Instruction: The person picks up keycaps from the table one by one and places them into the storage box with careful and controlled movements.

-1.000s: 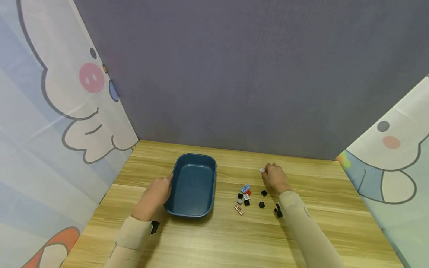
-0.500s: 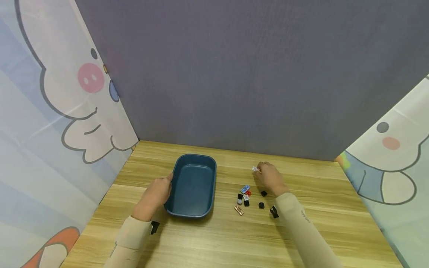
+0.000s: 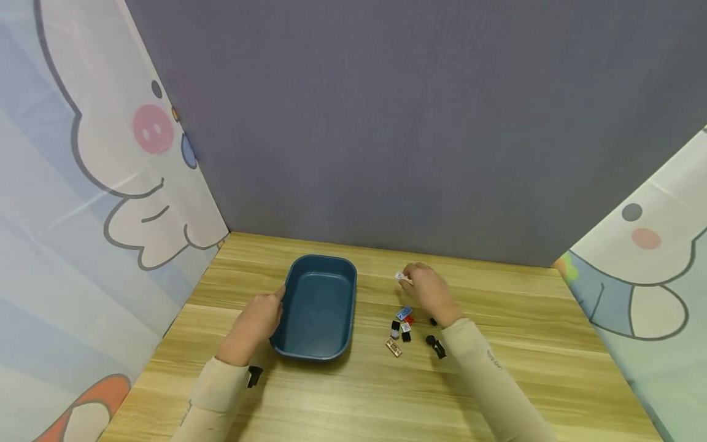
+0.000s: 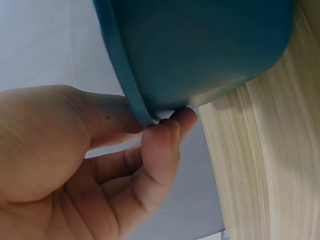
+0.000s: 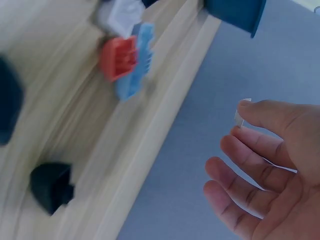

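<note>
My right hand is raised over the table and pinches a small white keycap between thumb and index finger. In the right wrist view that keycap shows edge-on, the other fingers loosely bent below it. My left hand grips the left rim of a dark blue plastic tray. The left wrist view shows thumb and fingers pinching the tray's lip. Between the tray and my right arm lie a blue keycap, a red keycap and a brown keycap.
Several black keycaps, one of them a rounded black keycap, and another white keycap lie on the wooden table. A grey panel stands behind the table. Printed cloths hang on both sides.
My right hand has moved left with the white keycap, nearer the tray. My left hand and the tray have stayed in place.
</note>
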Demonstrator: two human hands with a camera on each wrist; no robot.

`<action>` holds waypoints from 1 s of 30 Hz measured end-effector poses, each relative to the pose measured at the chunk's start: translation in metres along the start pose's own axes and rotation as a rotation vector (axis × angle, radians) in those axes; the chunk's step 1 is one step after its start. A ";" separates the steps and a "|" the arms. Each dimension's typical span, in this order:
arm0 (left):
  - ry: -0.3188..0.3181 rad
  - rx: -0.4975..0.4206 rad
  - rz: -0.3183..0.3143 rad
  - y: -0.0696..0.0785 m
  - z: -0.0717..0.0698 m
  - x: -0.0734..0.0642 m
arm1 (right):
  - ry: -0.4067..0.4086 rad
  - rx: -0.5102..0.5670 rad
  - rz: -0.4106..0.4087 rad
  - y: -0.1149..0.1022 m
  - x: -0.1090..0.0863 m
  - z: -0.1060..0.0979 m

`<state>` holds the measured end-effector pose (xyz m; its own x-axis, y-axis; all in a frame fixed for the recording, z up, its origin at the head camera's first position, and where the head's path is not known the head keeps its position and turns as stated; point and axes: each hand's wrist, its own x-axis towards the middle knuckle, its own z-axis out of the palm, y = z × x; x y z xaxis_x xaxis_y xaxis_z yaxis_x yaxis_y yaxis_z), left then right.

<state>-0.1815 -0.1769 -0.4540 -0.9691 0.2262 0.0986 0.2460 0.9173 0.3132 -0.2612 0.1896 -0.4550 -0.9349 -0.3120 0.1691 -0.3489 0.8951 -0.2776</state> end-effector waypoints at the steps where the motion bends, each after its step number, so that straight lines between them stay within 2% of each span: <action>1: 0.000 0.000 -0.001 0.000 0.000 0.000 | 0.001 0.000 -0.005 -0.003 0.001 0.000; 18: -0.005 0.009 -0.019 -0.002 0.001 -0.002 | -0.009 0.026 -0.133 -0.062 0.020 0.010; 30: 0.018 -0.005 -0.011 -0.004 0.004 0.001 | -0.032 0.006 -0.212 -0.092 0.027 0.022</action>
<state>-0.1835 -0.1794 -0.4595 -0.9712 0.2105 0.1119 0.2357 0.9181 0.3187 -0.2556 0.0923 -0.4461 -0.8423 -0.5029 0.1940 -0.5380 0.8065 -0.2452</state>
